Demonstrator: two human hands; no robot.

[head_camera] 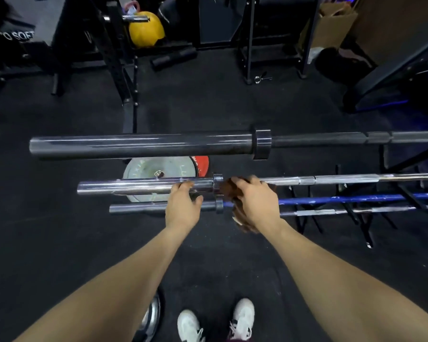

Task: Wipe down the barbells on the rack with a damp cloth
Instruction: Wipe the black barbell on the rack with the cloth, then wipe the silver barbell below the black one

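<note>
Chrome barbell (143, 186): left hand (183, 208) grips its sleeve, right hand (255, 203) clutches brown cloth (226, 187).

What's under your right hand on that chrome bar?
A brown cloth sits under the right hand, bunched against the chrome barbell beside its collar, one end hanging below. The bar section beneath is hidden.

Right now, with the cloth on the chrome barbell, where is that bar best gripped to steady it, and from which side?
Grip the chrome barbell on its smooth sleeve, left of the collar, coming from above. The sleeve lies level and juts free of the rack, so fingers can wrap over it. The left hand already rests there while the right hand holds the brown cloth.
</note>
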